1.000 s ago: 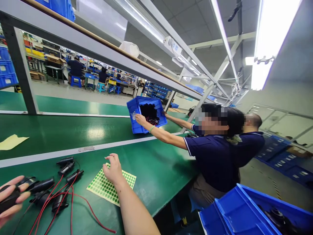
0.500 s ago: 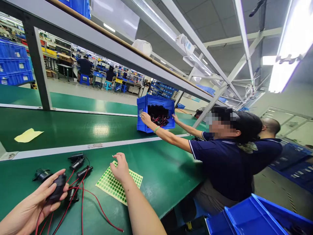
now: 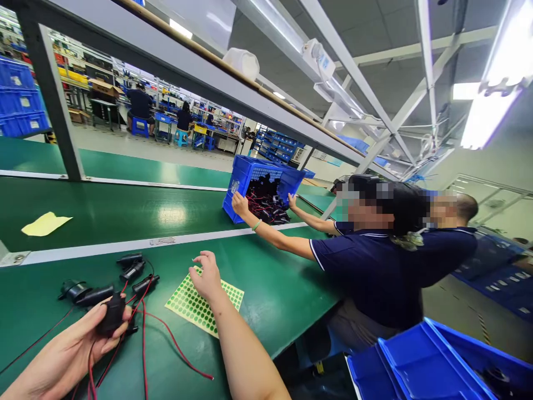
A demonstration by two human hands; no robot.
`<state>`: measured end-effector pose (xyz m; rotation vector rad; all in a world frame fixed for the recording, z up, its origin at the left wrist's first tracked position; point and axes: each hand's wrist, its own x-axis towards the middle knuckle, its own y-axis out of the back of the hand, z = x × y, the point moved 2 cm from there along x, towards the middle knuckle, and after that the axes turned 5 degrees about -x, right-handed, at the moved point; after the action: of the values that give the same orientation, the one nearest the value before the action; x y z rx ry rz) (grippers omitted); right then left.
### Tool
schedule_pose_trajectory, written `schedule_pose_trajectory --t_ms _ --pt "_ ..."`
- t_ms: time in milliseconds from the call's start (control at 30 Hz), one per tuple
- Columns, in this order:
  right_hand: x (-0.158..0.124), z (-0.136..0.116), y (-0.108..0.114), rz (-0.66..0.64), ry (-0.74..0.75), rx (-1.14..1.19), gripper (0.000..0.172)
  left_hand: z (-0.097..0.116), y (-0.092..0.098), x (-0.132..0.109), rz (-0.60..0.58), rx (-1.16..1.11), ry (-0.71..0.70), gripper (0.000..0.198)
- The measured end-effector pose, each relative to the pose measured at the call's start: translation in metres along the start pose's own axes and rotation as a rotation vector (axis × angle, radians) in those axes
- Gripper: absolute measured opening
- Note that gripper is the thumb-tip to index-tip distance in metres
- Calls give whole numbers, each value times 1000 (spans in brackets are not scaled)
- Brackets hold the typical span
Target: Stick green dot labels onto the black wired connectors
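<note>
My left hand (image 3: 79,339) is closed around a black cylindrical plastic part (image 3: 111,315) with red and black wires trailing below it. Just beyond lie several similar black wired parts (image 3: 132,271), bunched together on the green bench. Their red wires (image 3: 175,340) spread toward me. My right hand (image 3: 207,276) hovers at the upper edge of a pale yellow sheet of round green stickers (image 3: 195,311). Its fingers are curled, thumb and forefinger close together. Whatever is at the fingertips is too small to make out.
A co-worker's hands (image 3: 240,204) tilt a blue crate (image 3: 234,191) of black wired parts at the bench's middle strip. Another person sits beyond. Yellow paper (image 3: 46,224) lies at the left. Blue bins (image 3: 433,355) stand at lower right; a metal post (image 3: 58,105) rises at left.
The co-worker's crate has tipped further forward, and its parts have slid toward its opening. My left hand has shifted slightly right and turned the black part. My right hand stays over the sticker sheet.
</note>
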<state>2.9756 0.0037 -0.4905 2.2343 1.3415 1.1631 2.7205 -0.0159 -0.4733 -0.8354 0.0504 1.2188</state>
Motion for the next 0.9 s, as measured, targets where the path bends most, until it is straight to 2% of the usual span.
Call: schedule_pose_trajectory --t_ms 133,267,400,533,700,900 --pt "5 -10 12 95 -11 86 8 -1 -7 -7 -177 87 -66 36" --pt "8 -46 31 157 -47 268 4 -2 -14 -13 -301 92 -98 34" --pt "-3 -91 33 -9 -97 559 7 -4 -15 -11 -353 107 -202 35" --pt "-23 -116 12 -203 -183 774 12 -6 -15 -6 -394 159 -309 36" --pt "-41 -117 -14 -320 -231 911 16 -6 -16 -4 -365 276 -421 33" --pt "-47 -114 -15 -352 -236 935 15 -1 -20 -13 -232 591 -625 26"
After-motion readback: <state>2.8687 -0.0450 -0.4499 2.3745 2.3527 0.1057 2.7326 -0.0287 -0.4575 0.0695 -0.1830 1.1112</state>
